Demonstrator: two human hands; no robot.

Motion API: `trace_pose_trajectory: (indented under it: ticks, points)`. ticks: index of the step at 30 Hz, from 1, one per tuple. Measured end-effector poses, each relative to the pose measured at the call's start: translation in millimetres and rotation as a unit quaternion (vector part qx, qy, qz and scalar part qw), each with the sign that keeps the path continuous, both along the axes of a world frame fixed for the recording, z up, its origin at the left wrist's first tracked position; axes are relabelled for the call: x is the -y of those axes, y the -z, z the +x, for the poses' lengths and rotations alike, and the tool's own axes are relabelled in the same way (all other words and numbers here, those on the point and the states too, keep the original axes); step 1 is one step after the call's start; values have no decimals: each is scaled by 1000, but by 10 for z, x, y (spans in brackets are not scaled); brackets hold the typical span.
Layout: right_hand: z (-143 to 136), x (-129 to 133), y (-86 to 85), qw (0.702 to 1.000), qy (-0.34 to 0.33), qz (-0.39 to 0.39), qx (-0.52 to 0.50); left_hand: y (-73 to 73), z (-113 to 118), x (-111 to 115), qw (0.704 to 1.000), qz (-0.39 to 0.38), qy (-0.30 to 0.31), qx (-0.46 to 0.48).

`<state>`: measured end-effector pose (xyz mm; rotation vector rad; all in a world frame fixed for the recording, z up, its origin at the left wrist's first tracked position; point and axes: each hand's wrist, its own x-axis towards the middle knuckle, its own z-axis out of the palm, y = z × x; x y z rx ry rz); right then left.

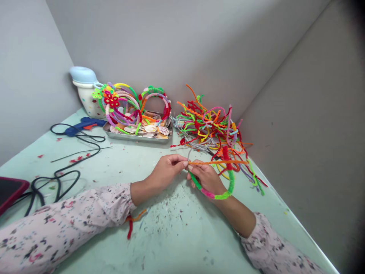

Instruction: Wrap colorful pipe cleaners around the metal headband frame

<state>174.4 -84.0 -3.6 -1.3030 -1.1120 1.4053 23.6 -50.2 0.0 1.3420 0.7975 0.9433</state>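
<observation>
My right hand (207,177) grips a hoop-shaped headband (230,186) wrapped in green, pink and red fuzzy sections, with a bare grey stretch near its end. An orange pipe cleaner (219,162) runs rightward from my fingertips across the hoop. Thumb and forefinger of my left hand (171,170) pinch together where the orange strand's end meets the band; the exact contact there is partly hidden by the fingers. Both hands meet over the middle of the table.
Behind, a metal tray (137,138) holds shells and several wrapped headbands (125,104). A heap of pipe cleaners (211,121) lies at right. At left are a blue glue gun (85,125), black cord (76,173), lidded white container (88,99) and red-edged device (13,192).
</observation>
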Motion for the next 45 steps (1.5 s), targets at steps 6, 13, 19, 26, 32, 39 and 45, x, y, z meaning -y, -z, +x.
trace_pose_trajectory:
  ticks: [6, 13, 19, 26, 32, 39, 45]
  points:
    - [-36, 43, -10, 998, 22, 24, 47, 29, 11, -3, 1000, 7, -8, -6]
    - [-19, 14, 218, 999, 39, 26, 20, 56, 6, 12, 998, 41, -22, -38]
    - [13, 27, 239, 995, 25, 65, 77, 37, 22, 28, 996, 56, -35, -62]
    - [-68, 117, -38, 965, 40, 138, 220, 0, 33, 55, 995, 52, -46, -69]
    - [-47, 104, -1, 964, 54, 136, 223, 30, 52, 39, 998, 38, -43, -39]
    - [-14, 98, 47, 960, 54, 161, 221, -6, 35, 45, 999, 31, -19, -10]
    - [-23, 108, 31, 941, 47, 193, 272, 121, 54, 4, 995, 67, -57, -55]
